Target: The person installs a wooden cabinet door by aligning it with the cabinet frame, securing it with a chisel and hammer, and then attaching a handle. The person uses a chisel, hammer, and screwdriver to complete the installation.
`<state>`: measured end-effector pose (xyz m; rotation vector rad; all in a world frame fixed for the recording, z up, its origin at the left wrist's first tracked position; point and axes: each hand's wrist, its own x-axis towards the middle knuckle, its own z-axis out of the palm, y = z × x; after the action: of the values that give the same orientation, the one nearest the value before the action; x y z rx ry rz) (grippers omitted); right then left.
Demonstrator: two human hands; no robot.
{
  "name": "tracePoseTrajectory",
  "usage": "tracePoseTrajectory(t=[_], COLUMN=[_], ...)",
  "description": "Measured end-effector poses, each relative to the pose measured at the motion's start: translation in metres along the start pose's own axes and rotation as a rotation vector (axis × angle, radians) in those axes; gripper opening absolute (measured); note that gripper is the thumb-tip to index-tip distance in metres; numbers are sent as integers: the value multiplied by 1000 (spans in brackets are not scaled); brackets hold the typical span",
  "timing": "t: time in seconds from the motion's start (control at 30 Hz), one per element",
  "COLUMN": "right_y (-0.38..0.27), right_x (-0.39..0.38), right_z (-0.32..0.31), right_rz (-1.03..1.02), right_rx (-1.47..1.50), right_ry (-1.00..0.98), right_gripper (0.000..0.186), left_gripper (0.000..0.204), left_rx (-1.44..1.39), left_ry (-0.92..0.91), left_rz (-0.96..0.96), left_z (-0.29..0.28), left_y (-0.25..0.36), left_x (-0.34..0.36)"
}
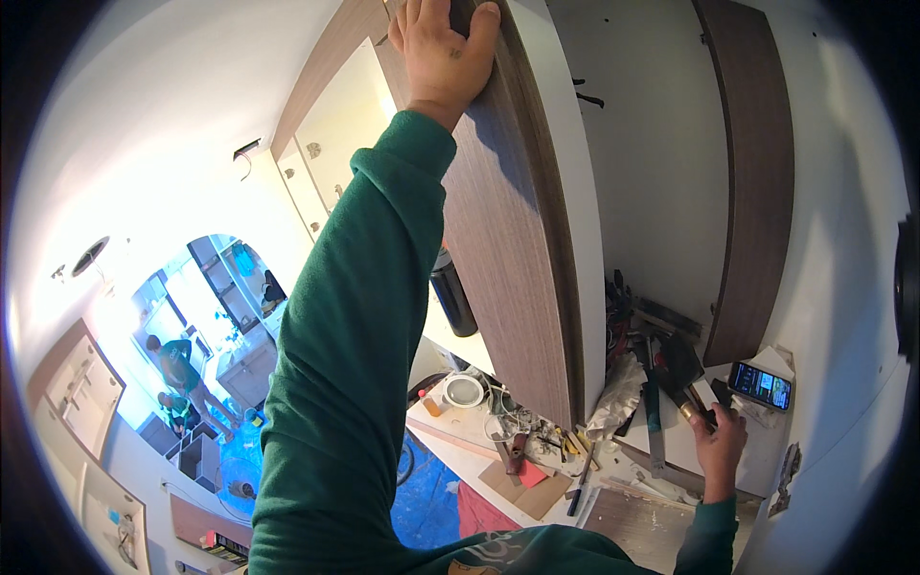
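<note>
My left hand [445,59] is raised high against a wood-grain cabinet panel [517,240]. Its thumb is spread from the fingers, and the palm lies on the panel's surface. Low on the right, my right hand [721,443] reaches among tools on the white surface, fingers curled around something dark that I cannot make out. Beside those fingers lies a dark tool with a brass-coloured collar [687,408]. A phone with a lit screen [761,385] rests just beyond the hand. Left of it is a long dark-green tool [654,412] and a crumpled pale plastic bag [616,396].
An open wood-grain door [752,182] hangs at right. Under the panel, the worktop is littered with small hardware, cardboard [525,491] and a white round fitting [464,391]. A black cylinder [452,295] stands behind the panel. Far left, people [178,369] work over blue floor sheeting [422,489].
</note>
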<state>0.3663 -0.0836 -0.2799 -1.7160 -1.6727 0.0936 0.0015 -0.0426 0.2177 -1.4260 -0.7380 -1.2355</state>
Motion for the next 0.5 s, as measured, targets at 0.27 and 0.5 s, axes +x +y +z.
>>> tracePoseTrajectory(t=[0.27,0.5], right_y=[21,24], right_x=[0,6], right_z=[9,10], right_rz=[-33,-36], right_rx=[264,374], right_ry=[156,239], right_gripper=[42,37], left_gripper=[36,29], left_rx=[-219,-131], left_ry=[-36,52], left_rz=[-143,-42], left_z=[-3,3], left_y=[7,7], left_x=[17,23])
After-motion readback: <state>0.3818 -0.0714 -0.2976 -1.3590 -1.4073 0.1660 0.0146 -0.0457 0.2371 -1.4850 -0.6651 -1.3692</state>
